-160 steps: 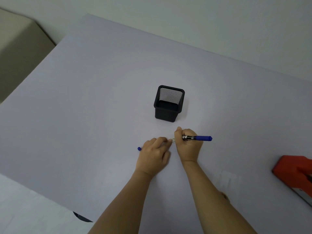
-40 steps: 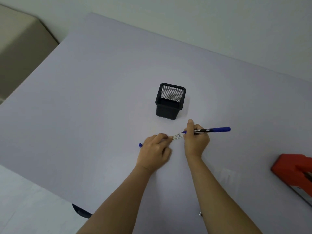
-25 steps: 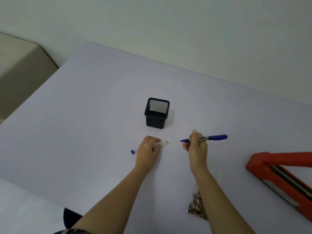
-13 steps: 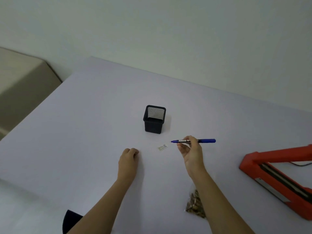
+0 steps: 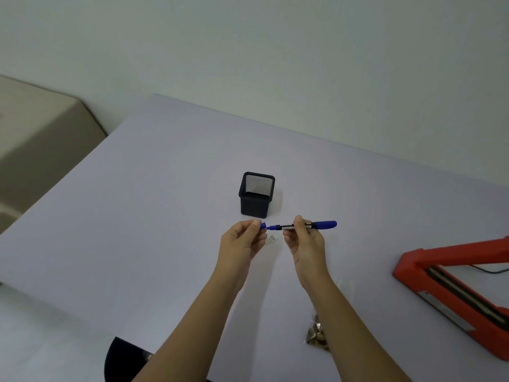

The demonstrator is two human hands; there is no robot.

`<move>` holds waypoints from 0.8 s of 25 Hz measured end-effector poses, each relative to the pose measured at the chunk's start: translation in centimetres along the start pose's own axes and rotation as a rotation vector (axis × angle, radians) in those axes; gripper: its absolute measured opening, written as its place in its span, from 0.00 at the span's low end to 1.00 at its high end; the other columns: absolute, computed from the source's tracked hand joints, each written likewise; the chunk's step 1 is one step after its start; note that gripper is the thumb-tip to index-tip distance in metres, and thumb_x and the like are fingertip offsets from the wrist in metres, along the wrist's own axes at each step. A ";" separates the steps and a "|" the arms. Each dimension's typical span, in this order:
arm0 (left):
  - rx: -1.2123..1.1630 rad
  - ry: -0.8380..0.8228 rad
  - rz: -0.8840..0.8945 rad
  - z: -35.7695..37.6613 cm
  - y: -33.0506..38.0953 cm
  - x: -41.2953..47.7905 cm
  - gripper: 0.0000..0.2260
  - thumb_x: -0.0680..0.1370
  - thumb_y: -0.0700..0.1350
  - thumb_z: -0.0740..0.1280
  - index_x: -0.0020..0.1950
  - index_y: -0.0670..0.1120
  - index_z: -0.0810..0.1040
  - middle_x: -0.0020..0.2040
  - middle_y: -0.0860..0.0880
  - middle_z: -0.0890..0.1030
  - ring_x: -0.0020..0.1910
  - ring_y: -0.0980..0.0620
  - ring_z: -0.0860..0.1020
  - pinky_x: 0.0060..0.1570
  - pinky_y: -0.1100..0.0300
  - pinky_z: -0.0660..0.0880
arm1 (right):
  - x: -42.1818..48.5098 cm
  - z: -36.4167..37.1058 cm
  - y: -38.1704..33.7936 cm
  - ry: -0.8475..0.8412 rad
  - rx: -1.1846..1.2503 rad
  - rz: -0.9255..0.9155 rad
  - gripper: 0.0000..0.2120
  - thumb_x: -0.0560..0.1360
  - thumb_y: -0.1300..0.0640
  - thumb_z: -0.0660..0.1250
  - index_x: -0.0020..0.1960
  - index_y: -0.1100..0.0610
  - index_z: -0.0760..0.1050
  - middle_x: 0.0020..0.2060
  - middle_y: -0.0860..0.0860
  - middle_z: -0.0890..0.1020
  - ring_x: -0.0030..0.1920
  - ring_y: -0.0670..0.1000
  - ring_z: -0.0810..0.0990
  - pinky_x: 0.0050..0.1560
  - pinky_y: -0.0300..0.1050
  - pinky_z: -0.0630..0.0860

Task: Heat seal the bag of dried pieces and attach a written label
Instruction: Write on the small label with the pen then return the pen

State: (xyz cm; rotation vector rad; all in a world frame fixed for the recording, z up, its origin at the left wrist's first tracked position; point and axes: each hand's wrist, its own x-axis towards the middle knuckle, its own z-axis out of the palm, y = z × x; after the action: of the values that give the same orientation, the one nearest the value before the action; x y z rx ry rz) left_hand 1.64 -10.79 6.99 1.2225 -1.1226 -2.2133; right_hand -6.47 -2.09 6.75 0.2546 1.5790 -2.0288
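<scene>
My right hand (image 5: 303,241) holds a blue marker pen (image 5: 322,224) level above the table, tip pointing left. My left hand (image 5: 242,242) pinches the small blue pen cap (image 5: 263,226) just left of the pen tip, almost touching it. A small white written label (image 5: 270,240) lies flat on the table between and below my hands. The clear bag of dried brown pieces (image 5: 316,333) lies near the table's front, mostly hidden behind my right forearm.
A black mesh pen holder (image 5: 256,195) stands just beyond my hands. A red heat sealer (image 5: 451,285) with its arm raised sits at the right edge, a black cord behind it. The lavender table (image 5: 137,216) meets a pale wall; a beige cabinet (image 5: 35,139) stands left.
My left hand let go of the label, picked up the cap from the table and brought it to the pen tip. My right hand lifted the pen off the label. The camera tilted up.
</scene>
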 end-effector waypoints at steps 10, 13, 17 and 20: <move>0.301 -0.062 0.126 -0.8 -0.3 -0.2 0.06 0.77 0.44 0.66 0.49 0.45 0.81 0.41 0.47 0.83 0.41 0.53 0.80 0.44 0.64 0.78 | -0.3 -0.1 0.4 -0.049 0.004 -0.004 0.07 0.77 0.58 0.64 0.41 0.57 0.75 0.35 0.51 0.79 0.33 0.43 0.81 0.39 0.32 0.79; 0.366 -0.051 0.165 -0.8 -0.1 -0.3 0.07 0.78 0.45 0.66 0.48 0.43 0.81 0.36 0.48 0.82 0.35 0.54 0.78 0.39 0.67 0.77 | -0.5 -0.1 0.5 -0.120 -0.002 -0.010 0.06 0.76 0.60 0.64 0.40 0.58 0.75 0.35 0.50 0.78 0.33 0.43 0.81 0.39 0.31 0.78; 0.429 0.047 0.158 -0.5 0.4 -0.3 0.12 0.78 0.49 0.65 0.42 0.42 0.82 0.30 0.49 0.78 0.28 0.56 0.74 0.33 0.65 0.74 | -0.3 0.4 0.5 -0.207 -0.044 -0.044 0.05 0.76 0.62 0.63 0.41 0.59 0.75 0.36 0.51 0.78 0.36 0.42 0.81 0.41 0.31 0.78; 0.398 0.059 0.124 -0.5 0.6 -0.2 0.13 0.78 0.50 0.65 0.41 0.42 0.82 0.30 0.49 0.78 0.28 0.55 0.74 0.34 0.63 0.74 | -0.1 0.5 0.4 -0.262 -0.078 -0.064 0.06 0.77 0.62 0.63 0.41 0.59 0.74 0.36 0.51 0.79 0.37 0.42 0.81 0.41 0.32 0.78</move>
State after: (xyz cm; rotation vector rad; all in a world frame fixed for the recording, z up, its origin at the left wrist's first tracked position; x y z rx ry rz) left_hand 2.17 -11.28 7.43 1.3157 -1.6215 -1.9053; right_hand -6.09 -2.60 6.61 -0.0894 1.5129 -1.9514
